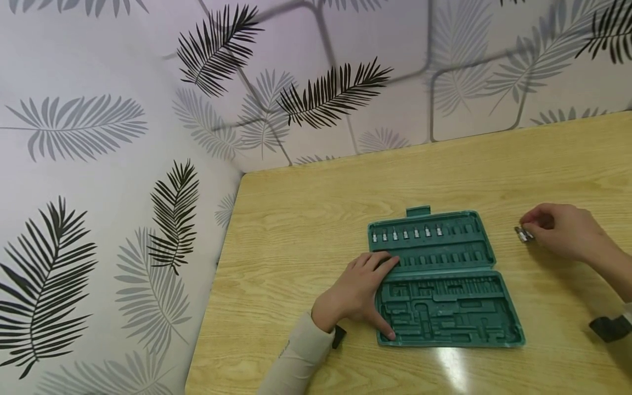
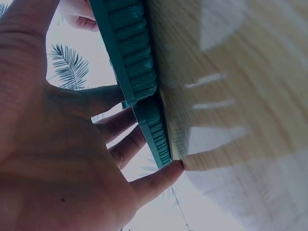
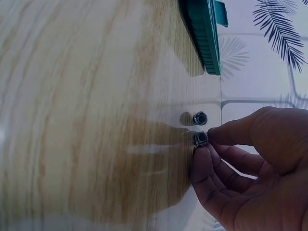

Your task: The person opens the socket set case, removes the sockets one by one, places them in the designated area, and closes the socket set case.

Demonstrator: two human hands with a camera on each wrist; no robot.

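A green tool case (image 1: 444, 266) lies unfolded on the table. Several silver bit sockets (image 1: 416, 232) stand in a row in its upper half; other moulded slots there hold nothing. My left hand (image 1: 357, 285) rests spread over the case's left edge, its thumb near the lower corner and fingers by the fold. In the left wrist view those fingers (image 2: 159, 182) reach along the case's side. Right of the case, my right hand (image 1: 565, 230) pinches one bit socket (image 3: 200, 138) between thumb and fingertips at the tabletop. Another bit socket (image 3: 200, 118) stands close beside it, apart from the fingers.
The wood-grain table (image 1: 276, 236) runs back to a wall (image 1: 336, 66) with a leaf pattern, and a second wall stands at the left. A latch tab (image 1: 418, 210) sticks out from the case's far edge.
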